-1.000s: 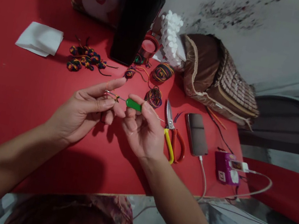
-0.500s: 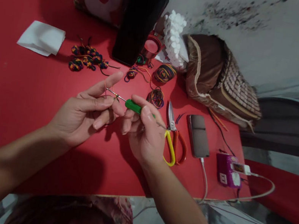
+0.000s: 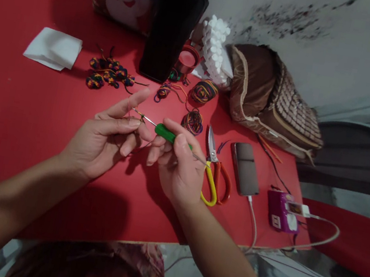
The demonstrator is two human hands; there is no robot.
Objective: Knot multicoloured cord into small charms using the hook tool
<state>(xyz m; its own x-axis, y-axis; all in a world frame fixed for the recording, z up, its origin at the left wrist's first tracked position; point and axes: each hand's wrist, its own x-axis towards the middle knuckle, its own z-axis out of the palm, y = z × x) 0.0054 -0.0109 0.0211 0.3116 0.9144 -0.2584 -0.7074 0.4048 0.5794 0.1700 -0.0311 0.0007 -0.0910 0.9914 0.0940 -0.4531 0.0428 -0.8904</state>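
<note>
A crochet hook with a green handle [image 3: 165, 132] is held in my right hand [image 3: 180, 164], its thin metal shaft pointing up and left. My left hand [image 3: 109, 137] pinches multicolored yarn [image 3: 142, 117] between thumb and fingers, just beside the hook's tip; the index finger is raised with a strand over it. Small dark loops of yarn sit on the shaft. Beyond my hands lie a small wound ball of yarn [image 3: 192, 121], a larger one [image 3: 204, 91], and a clump of finished-looking crocheted pieces [image 3: 110, 73] in dark, orange and yellow yarn.
Scissors [image 3: 213, 170] with yellow and orange handles lie right of my right hand, by a grey phone [image 3: 246, 169] on a cable and a purple adapter [image 3: 282, 210]. A tall black container [image 3: 173, 31], folded white paper [image 3: 54, 48] and brown bag [image 3: 272, 92] stand farther back.
The hook has shifted slightly, and the yarn loops on its shaft now sit nearer its tip. The strand by my left index finger has moved. Both hands stay in nearly the same place.
</note>
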